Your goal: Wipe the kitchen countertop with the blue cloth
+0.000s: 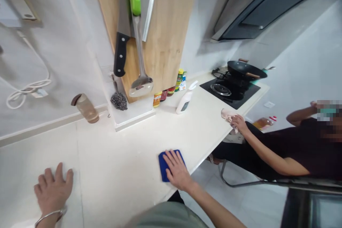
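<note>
My left hand (52, 192) rests flat on the cream counter top (114, 160), fingers apart and holding nothing, with a metal bangle (49, 216) on the wrist. My right hand (176, 169) presses down on a blue cleaning cloth (163, 166) close to the counter's edge, covering most of it. Further along the edge, a co-worker's hand (239, 123) touches a crumpled pale pink cloth (229, 117).
A wooden cutting board (162, 32) stands against the wall with a cleaver (121, 54) and a green-handled spatula (136, 14) on it. Several bottles, a steel scourer (119, 101), a clear bottle (85, 108), and a gas hob (229, 92) with a black wok (245, 70) occupy the counter.
</note>
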Tool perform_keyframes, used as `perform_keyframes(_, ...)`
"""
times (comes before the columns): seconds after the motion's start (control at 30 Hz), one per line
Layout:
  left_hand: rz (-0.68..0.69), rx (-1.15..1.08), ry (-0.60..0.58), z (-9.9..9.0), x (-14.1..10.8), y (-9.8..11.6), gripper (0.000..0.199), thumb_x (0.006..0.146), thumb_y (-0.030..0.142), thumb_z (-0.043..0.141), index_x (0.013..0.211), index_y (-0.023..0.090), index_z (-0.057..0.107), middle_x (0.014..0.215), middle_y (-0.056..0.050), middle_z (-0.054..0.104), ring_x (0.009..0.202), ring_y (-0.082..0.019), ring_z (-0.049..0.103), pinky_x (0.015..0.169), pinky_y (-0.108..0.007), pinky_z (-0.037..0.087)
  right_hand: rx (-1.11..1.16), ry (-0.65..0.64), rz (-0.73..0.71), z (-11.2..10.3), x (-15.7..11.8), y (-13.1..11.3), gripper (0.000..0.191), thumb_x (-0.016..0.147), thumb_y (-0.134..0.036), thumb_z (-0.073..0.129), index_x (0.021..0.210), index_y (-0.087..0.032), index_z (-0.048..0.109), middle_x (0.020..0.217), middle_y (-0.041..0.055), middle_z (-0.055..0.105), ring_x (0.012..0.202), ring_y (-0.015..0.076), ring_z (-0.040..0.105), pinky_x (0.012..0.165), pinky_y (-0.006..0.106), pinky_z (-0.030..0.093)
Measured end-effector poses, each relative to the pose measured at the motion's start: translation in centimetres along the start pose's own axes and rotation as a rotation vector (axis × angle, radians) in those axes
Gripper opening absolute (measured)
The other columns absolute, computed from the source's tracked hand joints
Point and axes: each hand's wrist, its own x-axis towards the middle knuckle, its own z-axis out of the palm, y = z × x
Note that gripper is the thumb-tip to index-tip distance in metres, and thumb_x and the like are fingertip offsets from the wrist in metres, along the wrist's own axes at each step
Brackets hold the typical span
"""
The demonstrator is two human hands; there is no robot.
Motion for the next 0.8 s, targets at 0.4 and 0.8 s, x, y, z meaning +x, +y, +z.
perform_keyframes(0.4,-0.027,-0.061,-0.045,-0.8,0.0,0.5,0.073,0.093,0.055,0.016,0.149,0.015,0.04,0.159,-0.019,0.031,0.145,-0.041,0.028,0.113,-0.056,0.029,-0.219,-0.045,0.751,-1.5,-2.0,20.1,0.059,0.098,-0.039,0.017,0.155,-0.028,0.024,0.163,-0.0006,0.022,0.15,0.0227,0.016,0.122,0.055,0.012)
perform_keyframes(0.8,-0.041,-0.129,-0.056,-1.7,-1.1,1.0,0.07,0.096,0.054,0.02,0.151,0.014,0.037,0.159,-0.023,0.026,0.148,-0.042,0.018,0.118,-0.056,0.019,-0.336,0.036,0.545,2.0,-0.8,7.5,0.063,0.096,-0.034,0.018,0.155,-0.013,0.024,0.163,0.0102,0.021,0.15,0.0323,0.013,0.119,0.064,0.005)
